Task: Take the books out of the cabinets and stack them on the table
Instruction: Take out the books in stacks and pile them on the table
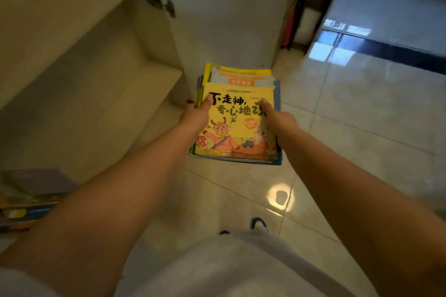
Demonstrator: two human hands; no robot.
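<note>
I hold a stack of several thin books (237, 113) out in front of me, above the tiled floor. The top one is a yellow picture book with black characters and cartoon animals. My left hand (196, 113) grips the stack's left edge with the thumb on the cover. My right hand (277, 116) grips the right edge the same way. The fingers under the stack are hidden. An open white cabinet door (224, 21) stands just behind the stack. The cabinet's interior is not in view. A beige table (72, 79) runs along the left.
Another pile of books (31, 198) lies on the beige table at the lower left. Glossy floor tiles (362, 128) spread to the right. Cardboard boxes and red items (311, 7) stand behind the door. My shoe (259, 223) shows below.
</note>
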